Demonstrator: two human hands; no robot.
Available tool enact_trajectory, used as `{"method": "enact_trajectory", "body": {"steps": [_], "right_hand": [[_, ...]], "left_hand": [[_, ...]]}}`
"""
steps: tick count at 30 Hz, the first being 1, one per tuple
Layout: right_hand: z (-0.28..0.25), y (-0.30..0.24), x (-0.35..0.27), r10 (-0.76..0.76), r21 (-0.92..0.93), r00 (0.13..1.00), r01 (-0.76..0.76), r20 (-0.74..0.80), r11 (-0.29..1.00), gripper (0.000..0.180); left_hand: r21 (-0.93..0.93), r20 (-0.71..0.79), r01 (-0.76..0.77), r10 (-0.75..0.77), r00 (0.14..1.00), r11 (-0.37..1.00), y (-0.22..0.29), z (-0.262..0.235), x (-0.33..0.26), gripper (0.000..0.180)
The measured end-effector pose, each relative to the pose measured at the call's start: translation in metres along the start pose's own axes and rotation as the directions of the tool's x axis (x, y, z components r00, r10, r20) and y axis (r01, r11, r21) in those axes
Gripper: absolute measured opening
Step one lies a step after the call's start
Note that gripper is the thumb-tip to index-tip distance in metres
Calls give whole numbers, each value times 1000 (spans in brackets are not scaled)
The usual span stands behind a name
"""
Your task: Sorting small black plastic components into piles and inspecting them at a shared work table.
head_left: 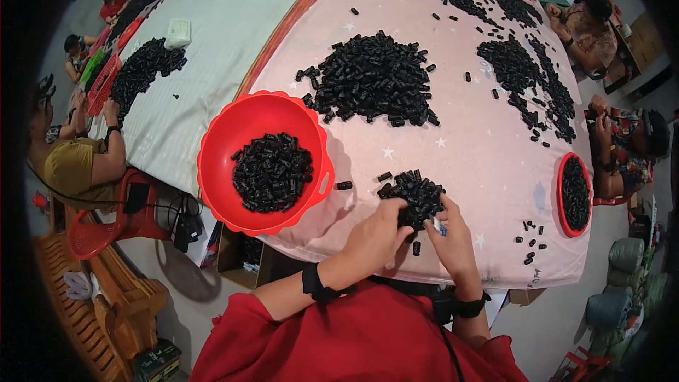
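Person at near edge of pink cloth [509,194], both hands at a small pile of black pieces [417,192], right of the red bowl [221,145]. Left hand [375,235] on pile's near left side: fingers curled, thumb slightly apart; cannot tell whether a piece is gripped. Right hand [454,242] on near right side: fingers part-bent, thumb toward pile, a small blue-and-white bit beside it; grip unclear. One loose piece [416,248] lies between hands, nearer the person. Large black heap [375,78] beyond, farther off.
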State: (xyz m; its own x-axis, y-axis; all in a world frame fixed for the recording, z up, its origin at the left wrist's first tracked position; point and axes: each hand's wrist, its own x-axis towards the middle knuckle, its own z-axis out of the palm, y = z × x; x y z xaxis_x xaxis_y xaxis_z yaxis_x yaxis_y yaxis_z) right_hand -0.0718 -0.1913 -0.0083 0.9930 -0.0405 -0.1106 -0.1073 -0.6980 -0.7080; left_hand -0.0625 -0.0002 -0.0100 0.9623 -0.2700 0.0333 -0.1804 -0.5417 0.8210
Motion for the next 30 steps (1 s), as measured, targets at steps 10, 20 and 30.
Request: {"method": "enact_trajectory", "body": {"steps": [10,20,30], "right_hand": [[-2,23,-1,141,288,983,-101,-122,952,26],[-3,19,0,139,260,988,-115,-74,959,23],[0,13,-5,26,156,994,-9,-107,988,21]], "left_hand": [[57,270,-569,536,800,821,-3,29,-3,20],[30,-70,-259,260,963,966,-6,5,16,15],[413,-325,-21,169,930,910,-25,3,50,27]]}}
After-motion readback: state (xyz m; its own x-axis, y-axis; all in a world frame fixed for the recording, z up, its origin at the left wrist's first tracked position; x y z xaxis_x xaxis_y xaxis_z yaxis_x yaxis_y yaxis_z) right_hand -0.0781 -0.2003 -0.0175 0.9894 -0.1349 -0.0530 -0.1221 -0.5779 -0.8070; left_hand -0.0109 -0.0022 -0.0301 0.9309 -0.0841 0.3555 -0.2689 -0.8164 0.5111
